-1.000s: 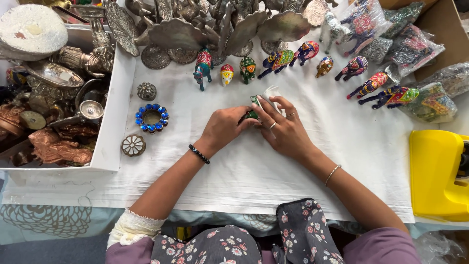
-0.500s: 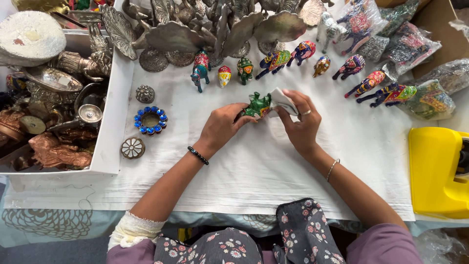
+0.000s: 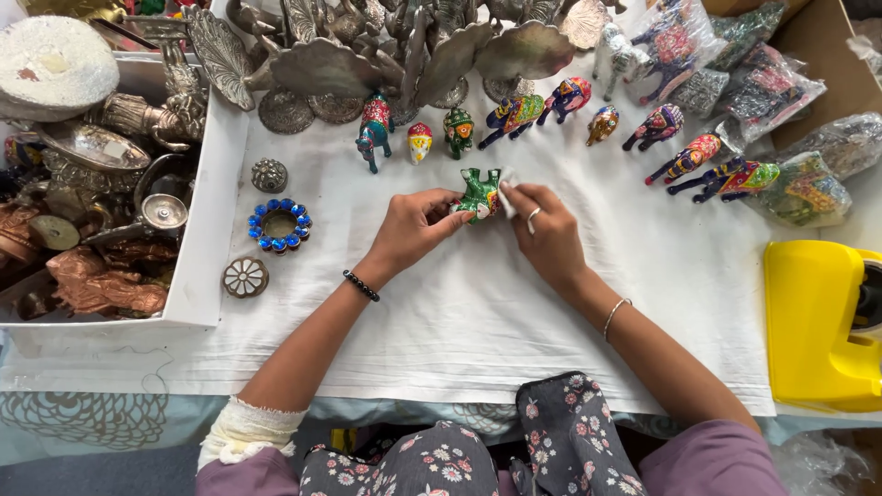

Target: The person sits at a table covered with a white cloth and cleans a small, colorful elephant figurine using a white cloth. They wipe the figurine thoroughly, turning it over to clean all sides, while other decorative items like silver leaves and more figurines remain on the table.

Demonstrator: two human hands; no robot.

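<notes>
- White cloth (image 3: 478, 312) covered the worktop; painted animal figurines (image 3: 514, 115) stood in a row near its far edge, with wrapped ones (image 3: 795, 188) at the far right corner.
- My left hand (image 3: 411, 230) pinched a green painted elephant figurine (image 3: 479, 193) by one end, just short of that row.
- My right hand (image 3: 548, 237) pressed a scrap of white material (image 3: 506, 180) against the figurine's other side, fingers closed on it.
- Judgement: this piece was mid-handling; most of the row stood bare of wrapping, so much remained.
- Yellow tape dispenser (image 3: 813, 321) sat untouched at the right edge.
</notes>
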